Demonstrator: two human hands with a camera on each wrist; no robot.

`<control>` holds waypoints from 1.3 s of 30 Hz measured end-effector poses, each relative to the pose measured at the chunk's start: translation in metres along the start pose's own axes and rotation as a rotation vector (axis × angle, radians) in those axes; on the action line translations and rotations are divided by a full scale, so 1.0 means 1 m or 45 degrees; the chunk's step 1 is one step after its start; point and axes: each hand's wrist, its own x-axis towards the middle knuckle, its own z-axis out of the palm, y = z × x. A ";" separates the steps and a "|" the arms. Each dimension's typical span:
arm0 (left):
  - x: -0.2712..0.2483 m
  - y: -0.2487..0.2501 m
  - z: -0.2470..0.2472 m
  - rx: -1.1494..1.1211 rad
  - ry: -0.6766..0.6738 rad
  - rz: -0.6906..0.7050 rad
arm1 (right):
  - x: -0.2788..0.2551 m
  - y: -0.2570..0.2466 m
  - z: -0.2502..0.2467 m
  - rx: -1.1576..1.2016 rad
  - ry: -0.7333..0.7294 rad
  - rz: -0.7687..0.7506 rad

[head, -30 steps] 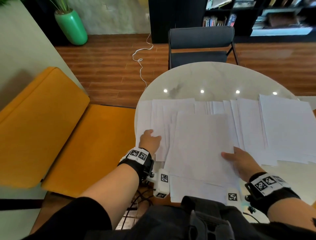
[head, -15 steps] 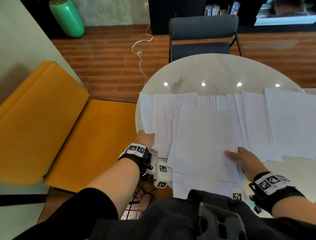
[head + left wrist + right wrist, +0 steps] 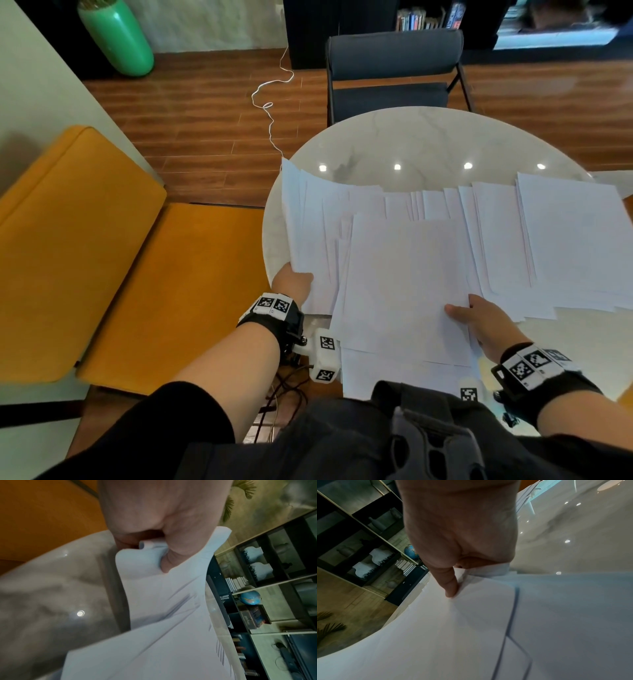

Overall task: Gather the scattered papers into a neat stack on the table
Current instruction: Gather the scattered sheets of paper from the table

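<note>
Several white paper sheets lie fanned and overlapping across the near half of a round marble table. My left hand grips the left sheets at their near edge, thumb on top, and their far end curls up off the table. My right hand pinches the right edge of the middle pile, thumb on top and fingers hidden below. More sheets spread to the right, untouched.
A grey chair stands at the table's far side. An orange bench runs along the left. A green vase and a white cable are on the wooden floor, with dark bookshelves behind.
My left hand has gone from lying on the left sheets to gripping their near edge, and lifted them so their far end rises. My right hand keeps its hold on the middle pile.
</note>
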 end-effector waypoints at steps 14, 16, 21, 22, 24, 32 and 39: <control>0.011 0.027 -0.072 -0.944 0.522 -0.082 | -0.010 -0.009 0.002 -0.063 0.022 -0.035; 0.006 0.034 -0.078 -1.108 0.399 -0.102 | -0.009 -0.009 0.003 -0.078 0.028 -0.038; 0.006 0.033 -0.058 -1.239 0.009 -0.226 | -0.004 -0.004 0.002 -0.075 0.023 -0.016; -0.003 0.035 -0.050 -1.171 -0.041 -0.221 | -0.006 -0.006 0.002 -0.060 0.023 -0.014; -0.023 0.037 -0.031 -1.003 -0.100 -0.180 | -0.007 -0.008 0.001 -0.025 0.025 0.004; -0.052 -0.011 0.014 -0.428 -0.281 -0.268 | -0.008 -0.011 0.003 0.023 0.075 0.036; -0.026 0.004 -0.011 -0.131 -0.010 -0.054 | 0.004 -0.014 0.005 0.011 0.175 0.199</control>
